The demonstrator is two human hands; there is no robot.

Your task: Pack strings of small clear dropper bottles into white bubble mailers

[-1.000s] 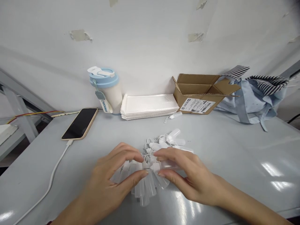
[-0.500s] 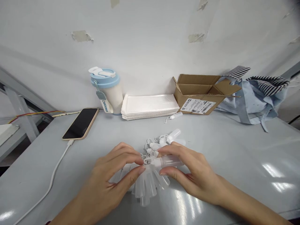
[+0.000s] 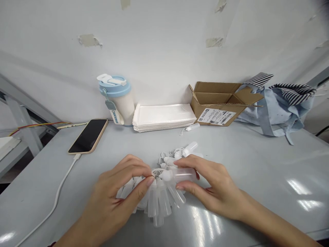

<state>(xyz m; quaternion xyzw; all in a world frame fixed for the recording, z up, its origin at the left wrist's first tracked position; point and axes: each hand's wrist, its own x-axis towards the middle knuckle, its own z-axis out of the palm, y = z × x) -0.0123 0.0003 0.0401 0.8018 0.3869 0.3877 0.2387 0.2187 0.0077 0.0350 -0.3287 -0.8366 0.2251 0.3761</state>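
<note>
A bunch of small clear plastic tubes (image 3: 159,202) with white caps and loops fans out on the grey table (image 3: 252,171), just in front of me. My left hand (image 3: 120,192) pinches the loops where the bunch comes together. My right hand (image 3: 205,185) holds a single clear tube (image 3: 180,175) lying sideways, its white cap pointing at the left fingertips. More loose tubes (image 3: 186,150) lie just behind the hands.
A phone (image 3: 88,135) on a white cable (image 3: 55,199) lies at the left. Along the wall stand a blue-lidded cup (image 3: 117,97), a stack of white trays (image 3: 163,116), an open cardboard box (image 3: 218,103) and a blue cloth bag (image 3: 280,106). One stray tube (image 3: 190,127) rests near the trays.
My right hand has lifted one tube out of the pile and brought its cap toward the left fingers. My left hand has closed tighter on the loops.
</note>
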